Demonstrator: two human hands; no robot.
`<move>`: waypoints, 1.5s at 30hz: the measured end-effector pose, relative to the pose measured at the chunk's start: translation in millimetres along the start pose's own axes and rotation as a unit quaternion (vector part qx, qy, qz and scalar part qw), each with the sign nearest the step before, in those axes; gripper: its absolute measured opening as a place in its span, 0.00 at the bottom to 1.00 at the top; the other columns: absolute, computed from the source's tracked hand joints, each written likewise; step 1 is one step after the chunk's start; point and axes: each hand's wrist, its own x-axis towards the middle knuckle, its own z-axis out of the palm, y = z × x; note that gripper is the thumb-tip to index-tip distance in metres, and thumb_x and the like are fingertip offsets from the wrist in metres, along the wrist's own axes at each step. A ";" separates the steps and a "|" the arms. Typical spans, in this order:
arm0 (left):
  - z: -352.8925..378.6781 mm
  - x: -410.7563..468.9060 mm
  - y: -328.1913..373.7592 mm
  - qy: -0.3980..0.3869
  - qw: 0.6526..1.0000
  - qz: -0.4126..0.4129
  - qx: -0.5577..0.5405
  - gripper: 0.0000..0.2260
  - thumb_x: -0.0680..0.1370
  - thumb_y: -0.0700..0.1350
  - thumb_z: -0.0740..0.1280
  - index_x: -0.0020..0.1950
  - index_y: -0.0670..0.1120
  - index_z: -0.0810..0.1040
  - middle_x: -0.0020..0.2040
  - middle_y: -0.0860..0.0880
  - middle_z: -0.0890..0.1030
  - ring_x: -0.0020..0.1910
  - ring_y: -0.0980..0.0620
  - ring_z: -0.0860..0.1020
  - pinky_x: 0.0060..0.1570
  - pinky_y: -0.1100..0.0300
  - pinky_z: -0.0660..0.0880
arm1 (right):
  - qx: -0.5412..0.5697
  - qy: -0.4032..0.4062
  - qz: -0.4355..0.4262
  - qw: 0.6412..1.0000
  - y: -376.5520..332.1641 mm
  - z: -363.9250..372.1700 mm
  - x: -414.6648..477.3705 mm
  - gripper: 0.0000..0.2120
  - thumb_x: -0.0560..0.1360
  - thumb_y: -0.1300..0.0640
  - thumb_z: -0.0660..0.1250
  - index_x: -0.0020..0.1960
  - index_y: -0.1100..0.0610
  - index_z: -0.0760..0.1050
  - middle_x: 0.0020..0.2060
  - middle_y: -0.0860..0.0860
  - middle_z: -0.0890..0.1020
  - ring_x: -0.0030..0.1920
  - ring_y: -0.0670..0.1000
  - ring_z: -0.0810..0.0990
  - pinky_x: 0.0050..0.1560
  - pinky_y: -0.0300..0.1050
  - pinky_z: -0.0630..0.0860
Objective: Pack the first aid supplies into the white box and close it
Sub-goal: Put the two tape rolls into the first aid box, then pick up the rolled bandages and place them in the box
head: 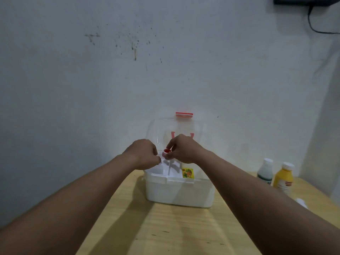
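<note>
- The white box (181, 190) sits on a wooden table (165, 232), near the wall, with its clear lid (174, 131) standing open and upright behind it; a red latch (184, 115) tops the lid
- The right hand (185, 149) pinches a small red-and-white roll (166, 153) between thumb and fingers, above the box's inner tray (165, 169)
- The left hand (144, 153) is curled just beside the roll, fingertips close to it; whether it touches the roll cannot be told
- A yellow patterned packet (187, 173) lies in the box's right compartment
- A white bottle (265, 171) and a yellow bottle (284, 176) stand upright side by side on the table, right of the box and apart from it
</note>
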 end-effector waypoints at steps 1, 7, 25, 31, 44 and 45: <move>0.4 -0.1 -0.2 0.001 1.000 0.001 0.000 0.16 0.74 0.51 0.72 0.59 0.45 0.84 0.57 0.47 0.83 0.53 0.49 0.80 0.49 0.59 0.75 | -0.004 0.000 -0.001 1.000 0.3 1.0 0.9 0.19 0.73 0.50 0.75 0.59 0.59 0.82 0.52 0.54 0.84 0.52 0.54 0.81 0.59 0.51 0.76; -1.0 -1.7 -1.3 0.004 1.000 0.009 0.008 0.16 0.74 0.51 0.71 0.59 0.45 0.84 0.56 0.47 0.84 0.51 0.49 0.80 0.46 0.60 0.73 | -0.009 0.002 -0.005 1.000 2.3 6.5 0.8 0.23 0.72 0.50 0.76 0.62 0.60 0.80 0.54 0.55 0.84 0.49 0.53 0.83 0.54 0.49 0.80; -6.0 -9.1 -0.3 -0.002 1.000 0.003 0.016 0.16 0.75 0.52 0.70 0.59 0.46 0.83 0.58 0.47 0.83 0.53 0.48 0.80 0.51 0.57 0.77 | -0.082 0.018 -0.039 0.996 -3.7 10.6 -5.5 0.10 0.77 0.60 0.68 0.56 0.61 0.84 0.50 0.55 0.86 0.46 0.52 0.84 0.53 0.45 0.80; -5.8 -8.6 7.4 0.015 0.999 -0.002 0.038 0.21 0.74 0.54 0.70 0.65 0.48 0.80 0.63 0.49 0.81 0.59 0.47 0.79 0.58 0.54 0.76 | -0.091 0.035 -0.024 0.995 2.0 -4.4 -18.4 0.14 0.79 0.59 0.61 0.60 0.60 0.81 0.58 0.54 0.83 0.55 0.54 0.82 0.62 0.50 0.76; 5.0 -45.3 106.7 0.099 0.984 0.127 0.076 0.25 0.80 0.58 0.57 0.77 0.53 0.65 0.72 0.47 0.73 0.73 0.43 0.66 0.71 0.44 0.63 | -0.168 0.064 0.093 0.979 55.1 -75.2 -122.5 0.20 0.80 0.49 0.60 0.70 0.53 0.72 0.67 0.52 0.76 0.66 0.54 0.74 0.64 0.48 0.72; 8.5 -48.9 117.1 0.094 0.983 0.136 0.078 0.26 0.81 0.58 0.56 0.78 0.53 0.62 0.74 0.46 0.70 0.75 0.43 0.63 0.73 0.43 0.59 | -0.173 0.065 0.107 0.977 60.5 -79.7 -132.9 0.21 0.80 0.48 0.60 0.71 0.53 0.71 0.68 0.52 0.76 0.66 0.54 0.74 0.64 0.48 0.72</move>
